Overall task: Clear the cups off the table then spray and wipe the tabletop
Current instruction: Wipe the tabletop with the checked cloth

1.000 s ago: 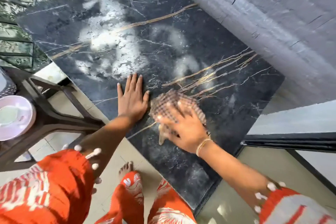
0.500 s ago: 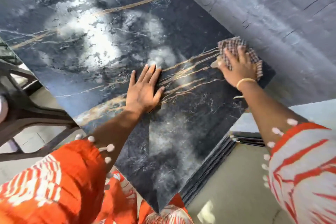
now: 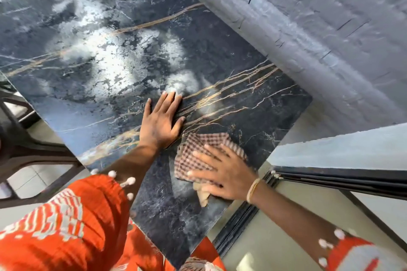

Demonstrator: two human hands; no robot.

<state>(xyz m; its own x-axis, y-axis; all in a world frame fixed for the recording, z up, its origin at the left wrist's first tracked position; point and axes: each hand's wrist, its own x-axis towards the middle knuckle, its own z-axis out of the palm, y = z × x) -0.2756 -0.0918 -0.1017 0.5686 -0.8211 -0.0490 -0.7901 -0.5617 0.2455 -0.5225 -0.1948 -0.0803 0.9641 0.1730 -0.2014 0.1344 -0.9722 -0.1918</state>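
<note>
Head view. Black marble tabletop [image 3: 105, 103], gold and white veins, pale patches of glare or spray film across middle; cannot tell which.
Left hand [image 3: 161, 122] flat on tabletop, fingers straight, palm down, grasping nothing.
Right hand [image 3: 224, 171] pressing checked cloth [image 3: 198, 149] onto tabletop near its near-right edge, fingers spread and straight over cloth; gold bangle [image 3: 253, 190] at wrist.
Cloth just beside left hand's thumb.
Orange-white patterned sleeves [image 3: 66, 215] on both arms.
Grey stone wall [image 3: 319, 28] along far-right edge.
Dark chair frame [image 3: 26, 152] at left.
</note>
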